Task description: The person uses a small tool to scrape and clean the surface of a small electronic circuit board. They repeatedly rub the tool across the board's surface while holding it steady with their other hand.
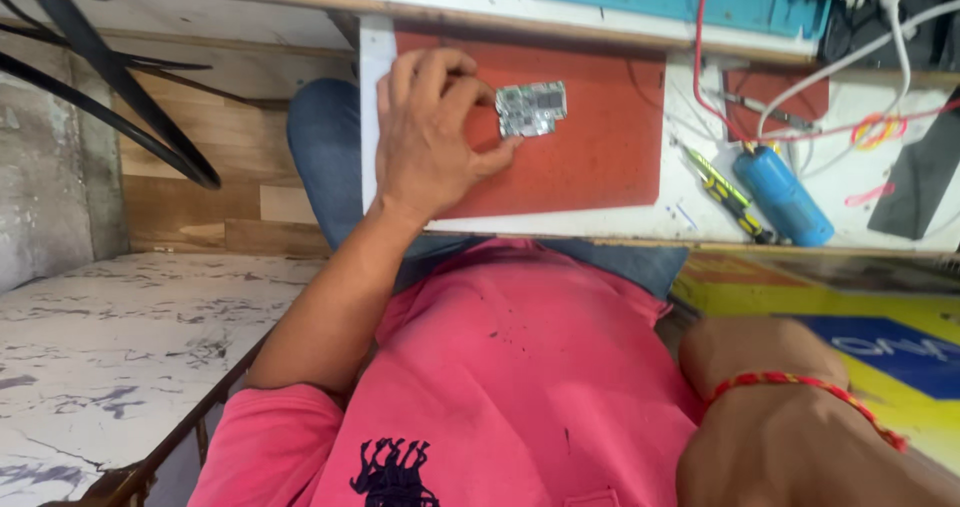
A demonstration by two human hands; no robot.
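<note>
The left hand is pinching the small circuit board between thumb and fingertips, positioning it; next calls for steady placement on the red mat beneath the fingers. The right hand's fingers are out of view.

Circuit board on mat, screwdriver and cylinder right.

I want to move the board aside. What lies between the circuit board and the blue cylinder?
In the head view, bare red mat lies right of the circuit board, then white bench and a yellow-and-black screwdriver beside the blue cylinder.
</note>
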